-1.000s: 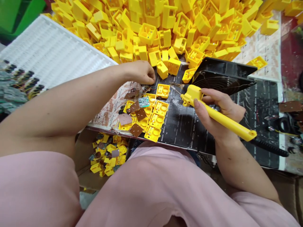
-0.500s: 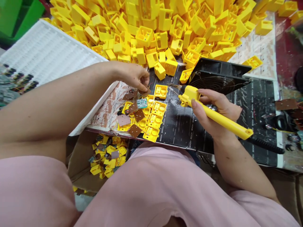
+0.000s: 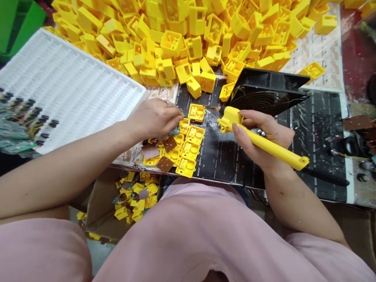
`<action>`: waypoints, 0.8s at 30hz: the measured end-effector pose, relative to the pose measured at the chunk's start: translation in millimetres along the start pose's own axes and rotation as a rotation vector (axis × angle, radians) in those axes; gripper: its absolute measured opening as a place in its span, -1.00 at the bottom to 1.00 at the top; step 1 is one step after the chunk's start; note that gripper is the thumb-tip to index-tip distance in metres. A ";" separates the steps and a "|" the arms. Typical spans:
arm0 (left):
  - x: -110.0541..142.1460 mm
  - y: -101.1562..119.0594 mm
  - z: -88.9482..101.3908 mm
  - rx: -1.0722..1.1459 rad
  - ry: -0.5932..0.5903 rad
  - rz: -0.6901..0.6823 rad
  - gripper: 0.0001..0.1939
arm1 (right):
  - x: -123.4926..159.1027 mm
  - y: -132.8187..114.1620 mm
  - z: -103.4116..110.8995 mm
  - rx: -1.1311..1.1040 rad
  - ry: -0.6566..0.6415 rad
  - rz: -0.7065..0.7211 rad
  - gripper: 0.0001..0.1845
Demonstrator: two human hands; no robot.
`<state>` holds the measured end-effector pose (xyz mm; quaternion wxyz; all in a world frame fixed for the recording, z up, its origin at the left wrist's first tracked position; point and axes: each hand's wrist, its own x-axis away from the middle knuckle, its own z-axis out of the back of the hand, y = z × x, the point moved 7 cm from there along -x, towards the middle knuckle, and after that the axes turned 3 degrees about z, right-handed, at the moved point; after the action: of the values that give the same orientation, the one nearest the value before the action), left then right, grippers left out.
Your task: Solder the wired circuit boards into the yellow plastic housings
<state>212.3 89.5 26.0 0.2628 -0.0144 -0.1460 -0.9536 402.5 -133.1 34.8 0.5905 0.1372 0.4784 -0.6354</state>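
Observation:
My right hand (image 3: 272,137) grips a yellow soldering gun (image 3: 264,145), its tip pointing left beside a single open yellow housing (image 3: 196,112). My left hand (image 3: 158,119) hovers over the cluster left of that housing, fingers curled together; what they hold, if anything, is hidden. Below and right of the left hand, several yellow housings (image 3: 190,149) stand in a column, open side up. Brown circuit boards (image 3: 165,164) and thin wires lie among more housings. A small greenish board (image 3: 174,131) shows partly under the left fingers.
A large heap of yellow housings (image 3: 182,43) fills the back. The black fan (image 3: 264,92) stands behind the soldering gun. At left lies a white ribbed tray (image 3: 73,86) with wired boards (image 3: 17,133). Below the table edge, a cardboard box (image 3: 101,203) holds housings and boards.
My left hand has moved left and toward me, from beside the single housing to over the boards, covering part of them. The right hand keeps the soldering gun in nearly the same place.

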 end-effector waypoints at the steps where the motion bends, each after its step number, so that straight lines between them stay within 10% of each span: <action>1: 0.6 -6.3 2.0 0.015 0.013 0.036 -0.38 | -0.5 -0.8 0.4 -0.011 0.000 0.012 -0.71; 13: -32.3 -5.4 -12.5 0.237 -0.033 0.187 -0.64 | 4.6 2.0 -0.5 -0.046 0.019 -0.074 -0.58; 24: -34.8 11.6 -11.6 0.012 -0.093 0.246 -0.65 | -8.5 -12.4 5.2 -0.166 -0.127 0.169 -0.82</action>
<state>248.7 94.0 14.4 0.3709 -0.0750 -0.1608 -0.9116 395.8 -133.8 49.2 0.6803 0.0871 0.4779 -0.5488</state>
